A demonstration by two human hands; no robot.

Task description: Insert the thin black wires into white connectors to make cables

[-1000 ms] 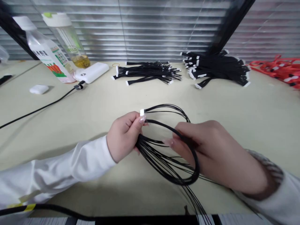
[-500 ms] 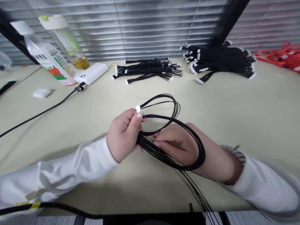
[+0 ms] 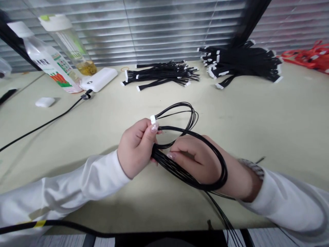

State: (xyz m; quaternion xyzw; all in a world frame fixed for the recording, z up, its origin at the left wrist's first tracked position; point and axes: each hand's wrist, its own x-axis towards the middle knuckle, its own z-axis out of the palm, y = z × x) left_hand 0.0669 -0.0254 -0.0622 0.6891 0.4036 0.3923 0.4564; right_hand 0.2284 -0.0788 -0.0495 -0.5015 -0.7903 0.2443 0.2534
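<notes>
My left hand (image 3: 138, 145) is closed around a coiled black wire harness (image 3: 223, 168), thumb on top. A white connector (image 3: 153, 119) sticks up beside the thumb. From the fist the wires form a small loop at the back and a larger, thicker loop to the right. My right hand (image 3: 197, 156) reaches through the larger loop, its thumb and fingers pinched together close to the bundle near my left fingers. What the pinch holds is hidden. Loose wire ends (image 3: 226, 221) hang below the right hand, over the table's front edge.
Behind lie two piles of black wire harnesses, a thin one (image 3: 161, 75) and a thick one (image 3: 241, 63). Red cords (image 3: 308, 58) are at far right. On the left stand a plastic bottle (image 3: 51, 63), a tea bottle (image 3: 74, 48), a white power bank (image 3: 101, 79) and a small white case (image 3: 45, 102).
The hands keep nearly the same grip. The right hand's fingertips have shifted slightly, and the larger loop has moved a little to the right and down.
</notes>
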